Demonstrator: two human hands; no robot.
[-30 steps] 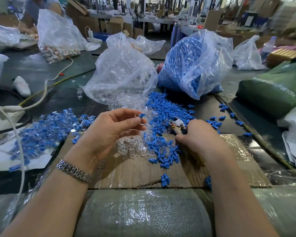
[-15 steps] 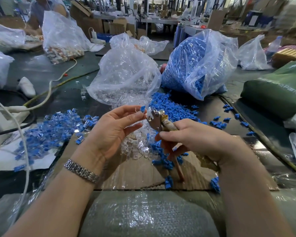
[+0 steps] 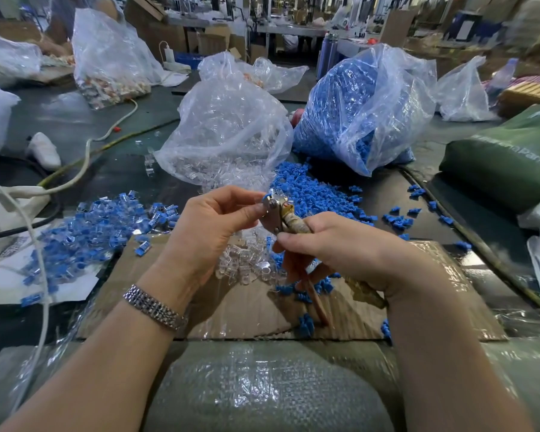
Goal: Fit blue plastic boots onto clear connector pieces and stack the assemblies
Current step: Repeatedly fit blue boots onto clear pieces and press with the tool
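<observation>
With the left hand (image 3: 212,226) pinching a blue boot (image 3: 266,197) on its clear piece above the middle of the cardboard sheet (image 3: 247,310), the right hand (image 3: 334,247), gripping the pliers (image 3: 278,213), should probably squeeze gently so the boot seats straight.

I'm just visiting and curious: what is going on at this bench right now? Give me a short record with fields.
Left hand: left hand pinches a small blue-and-clear piece at its fingertips
Right hand: right hand grips hand pliers, head up against that piece
Finished pile: blue-fitted assemblies heaped at left
Loose parts: blue boots and clear connectors on the cardboard
Supply: clear-parts bag, blue-parts bag behind
</observation>
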